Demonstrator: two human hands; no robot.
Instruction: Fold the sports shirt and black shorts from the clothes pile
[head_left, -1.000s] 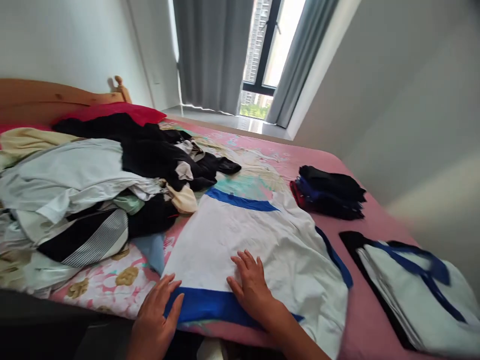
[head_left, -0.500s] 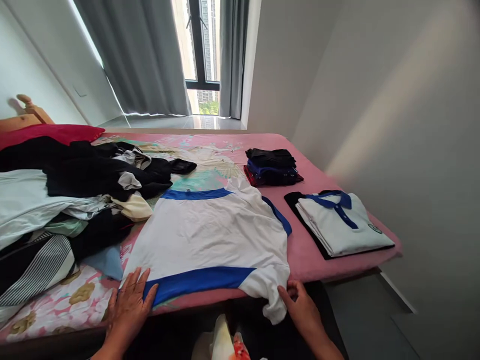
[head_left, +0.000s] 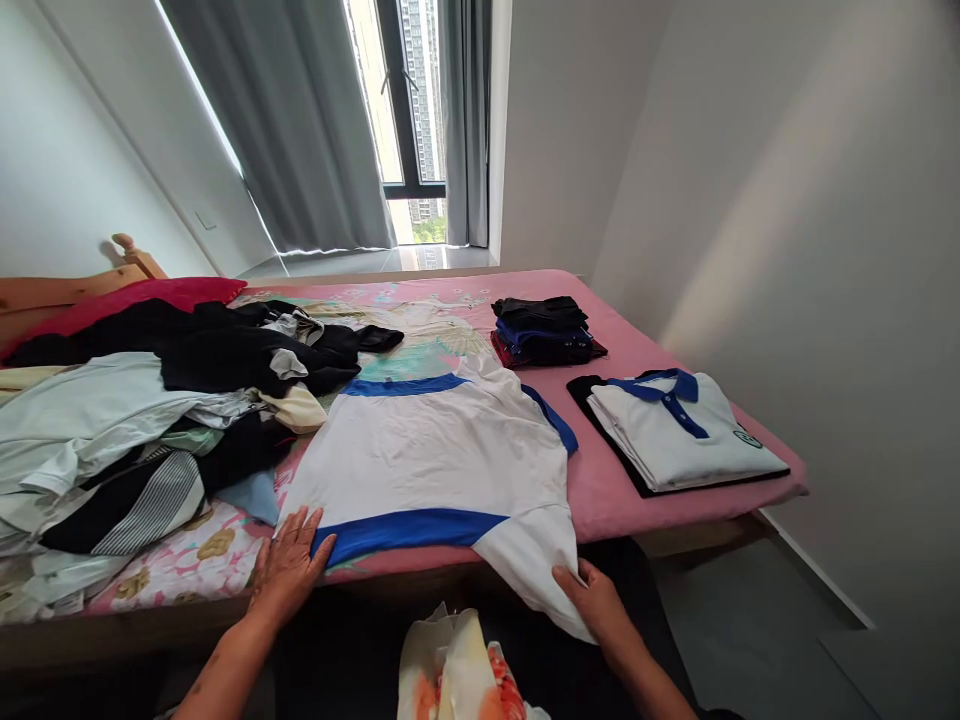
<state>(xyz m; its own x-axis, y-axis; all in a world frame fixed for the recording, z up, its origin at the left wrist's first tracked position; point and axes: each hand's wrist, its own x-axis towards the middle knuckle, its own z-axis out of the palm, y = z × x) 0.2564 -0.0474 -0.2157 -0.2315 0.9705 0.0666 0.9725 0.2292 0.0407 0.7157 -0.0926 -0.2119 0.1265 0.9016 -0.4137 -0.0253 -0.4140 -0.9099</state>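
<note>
We have a white shirt (head_left: 435, 465) with blue bands spread flat on the pink bed (head_left: 615, 480), its lower edge at the near side. Our left hand (head_left: 289, 565) lies on the shirt's near left corner, fingers (head_left: 300, 525) spread flat on the cloth. Our right hand (head_left: 596, 600) grips the shirt's right sleeve, which hangs over the bed's edge, fingers closed on it. A heap of unfolded clothes (head_left: 150, 420) lies to the left; a folded white polo (head_left: 675, 430) and a dark folded stack (head_left: 541, 330) lie to the right.
</note>
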